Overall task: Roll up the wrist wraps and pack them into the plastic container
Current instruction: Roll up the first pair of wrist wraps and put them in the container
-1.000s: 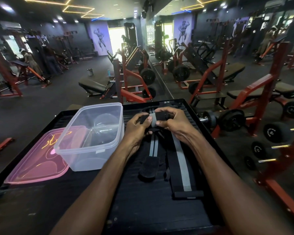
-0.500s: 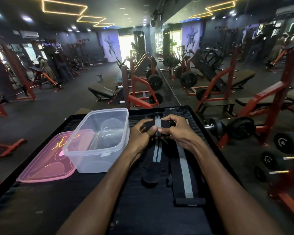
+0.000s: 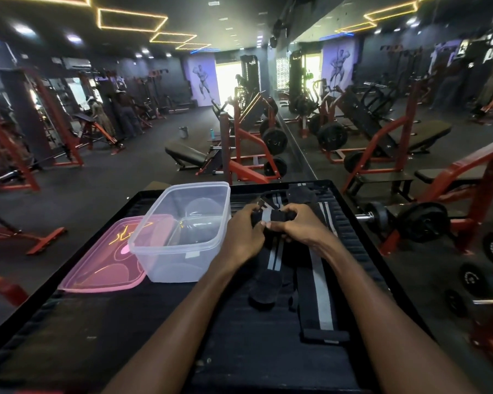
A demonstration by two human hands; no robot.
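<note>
Both hands on the roll [image 3: 271, 216]: left hand [image 3: 244, 237] and right hand [image 3: 302, 227] pinch its ends, roll axis running hand to hand, loose wrap [image 3: 271, 258] trailing back twd the body; tub [image 3: 182, 234] just left of left hand, so left's nearer for the drop-in

Dim gym interior, yellow ceiling light strips [image 3: 131, 19] glowing overhead, blown-out bright doorway [image 3: 225, 81] at the back, wide-angle bending at the edges, distant machines soft, pink lid [image 3: 103, 260] catching reflections.
</note>
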